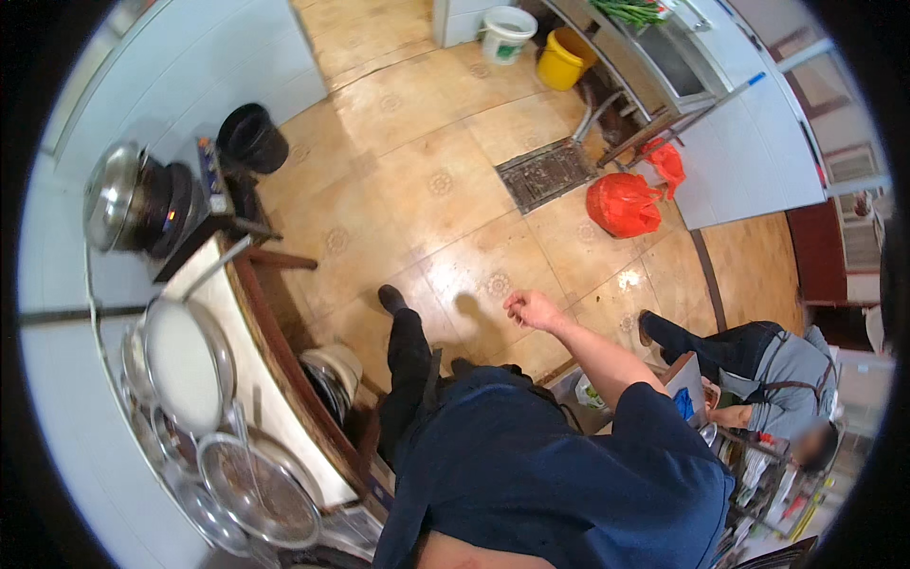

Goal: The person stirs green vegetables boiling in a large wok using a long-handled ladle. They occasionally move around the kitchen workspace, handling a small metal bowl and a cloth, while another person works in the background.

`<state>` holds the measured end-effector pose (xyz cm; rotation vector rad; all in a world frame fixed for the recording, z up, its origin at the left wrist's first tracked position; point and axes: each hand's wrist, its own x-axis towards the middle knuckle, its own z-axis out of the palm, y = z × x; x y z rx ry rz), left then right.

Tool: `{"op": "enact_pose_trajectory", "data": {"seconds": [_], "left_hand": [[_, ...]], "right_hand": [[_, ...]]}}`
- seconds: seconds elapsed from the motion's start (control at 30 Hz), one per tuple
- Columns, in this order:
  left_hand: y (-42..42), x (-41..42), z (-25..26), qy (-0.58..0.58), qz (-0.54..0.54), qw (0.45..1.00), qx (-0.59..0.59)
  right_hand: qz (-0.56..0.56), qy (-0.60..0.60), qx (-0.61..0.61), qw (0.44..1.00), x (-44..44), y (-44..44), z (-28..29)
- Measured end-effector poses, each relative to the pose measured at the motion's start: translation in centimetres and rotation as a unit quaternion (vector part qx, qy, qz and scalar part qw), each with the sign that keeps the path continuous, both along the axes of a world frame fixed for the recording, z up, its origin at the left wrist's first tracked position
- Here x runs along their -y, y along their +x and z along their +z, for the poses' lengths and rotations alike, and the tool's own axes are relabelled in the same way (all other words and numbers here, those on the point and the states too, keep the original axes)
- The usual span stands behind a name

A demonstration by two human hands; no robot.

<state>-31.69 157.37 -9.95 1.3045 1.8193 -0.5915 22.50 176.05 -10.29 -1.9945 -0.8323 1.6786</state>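
My right hand (532,311) is held out over the tiled floor (441,213), empty, with its fingers loosely curled and partly apart. Its bare forearm comes from a dark blue short sleeve. My left hand is out of view. Before me on the floor lie a tied red plastic bag (624,205) and a dark floor drain grate (546,175). At left, a wooden-edged worktable (274,398) bears a large metal bowl with white contents (183,366) and a round metal strainer (259,491).
A lidded metal pot (117,195) stands at upper left, beside a black bucket (252,139). A white bucket (508,35) and a yellow bucket (564,60) are near the sink (675,60). A co-worker in grey (789,370) bends over a cluttered counter at right.
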Motion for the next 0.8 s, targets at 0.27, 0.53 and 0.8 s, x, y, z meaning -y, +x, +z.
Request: {"op": "enact_pose_trajectory", "data": {"seconds": [0.27, 0.53, 0.8], "left_hand": [[7.2, -36.7, 3.2, 0.333, -0.031, 0.937, 0.104], [23.1, -68.6, 11.7, 0.363, -0.139, 0.861, 0.327], [28.4, -82.0, 0.0, 0.334, -0.174, 0.89, 0.259]], "right_hand": [[-0.253, -0.099, 0.04, 0.962, 1.1, 4.5, -4.0], [-0.432, -0.159, -0.024, 0.887, -6.7, 2.0, -5.4], [-0.335, -0.189, -0.041, 0.922, -26.7, 6.9, -8.4]]}}
